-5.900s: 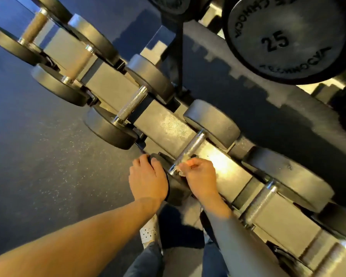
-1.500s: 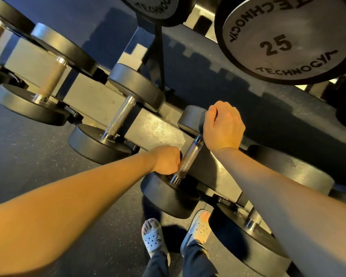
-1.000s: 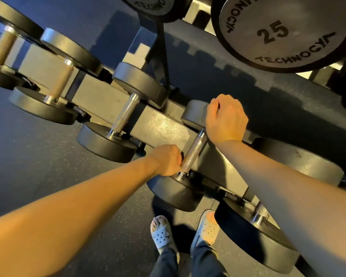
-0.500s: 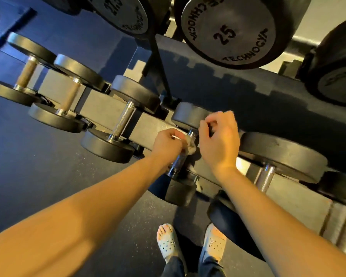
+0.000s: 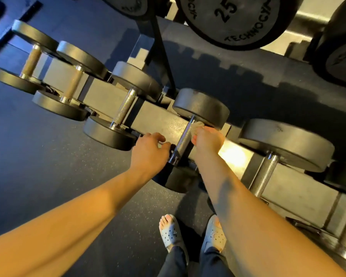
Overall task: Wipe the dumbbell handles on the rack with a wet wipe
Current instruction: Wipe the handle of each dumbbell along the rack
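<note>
The dumbbell I am working on lies across the rack beam [image 5: 160,124], and its knurled steel handle [image 5: 183,141] runs between my two hands. My right hand [image 5: 207,139] pinches a crumpled white wet wipe [image 5: 198,124] against the far end of that handle, just below the far head [image 5: 200,106]. My left hand [image 5: 148,150] is beside the near end of the handle, with its fingers loosely curved and holding nothing. Its fingertips are close to the collar, above the near head [image 5: 176,180].
More dumbbells sit on the same beam, the neighbours being one on the left [image 5: 124,110] and one on the right [image 5: 266,174]. Large heads hang overhead on the upper tier, one marked 25 [image 5: 234,19]. My feet in grey clogs [image 5: 194,232] stand on the dark rubber floor.
The wipe, seen between both hands on the handle half a second ago, is now at my right fingertips. My left hand has drawn back to the handle's near end. The view has shifted left.
</note>
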